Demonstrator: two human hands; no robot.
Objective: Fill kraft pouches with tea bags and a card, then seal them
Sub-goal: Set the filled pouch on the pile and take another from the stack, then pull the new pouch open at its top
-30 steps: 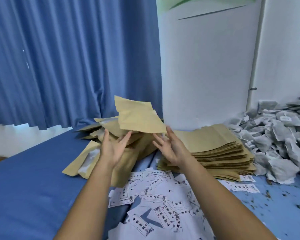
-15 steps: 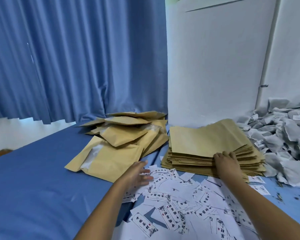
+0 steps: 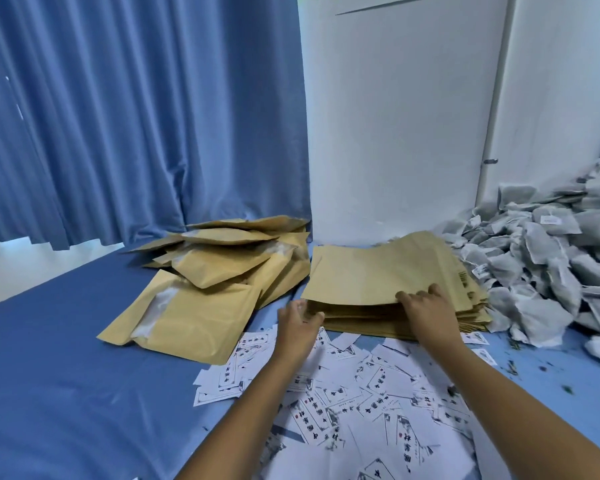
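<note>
Now R hand (image 3: 426, 311) lifts top pouch (image 3: 371, 275) edge.

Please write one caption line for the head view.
Right hand lifts top kraft pouch from the stack.

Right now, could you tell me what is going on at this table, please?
A person is packing tea. The right hand lifts the near edge of the top pouch off the flat stack, fingers curled on it, while the left hand reaches toward the stack's corner, holding nothing. Filled pouches lie heaped to the left, cards are scattered in front, and tea bags are piled on the right.
</note>
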